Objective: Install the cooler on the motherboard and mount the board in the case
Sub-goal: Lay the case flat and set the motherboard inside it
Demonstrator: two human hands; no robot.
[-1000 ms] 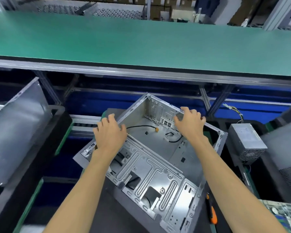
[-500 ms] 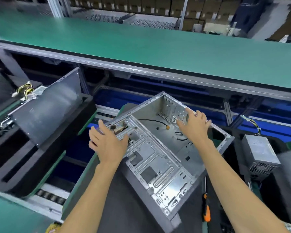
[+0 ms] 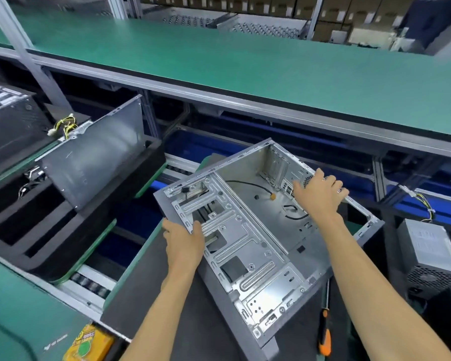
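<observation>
the left hand (image 3: 184,242) grips the near left edge of the open metal case (image 3: 255,227), thumb curled over the rim. the right hand (image 3: 320,195) lies over the far right wall, fingers curled on its edge. the case sits tilted on a dark tray (image 3: 167,295), a screwdriver (image 3: 324,332) near right.

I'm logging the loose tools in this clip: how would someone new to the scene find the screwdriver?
Start from the open metal computer case that both hands hold in mid-frame. Just off its near right corner, on the dark mat, lies the screwdriver, pointing away from the viewer. Its orange-and-black handle is the only bright orange there.
</observation>
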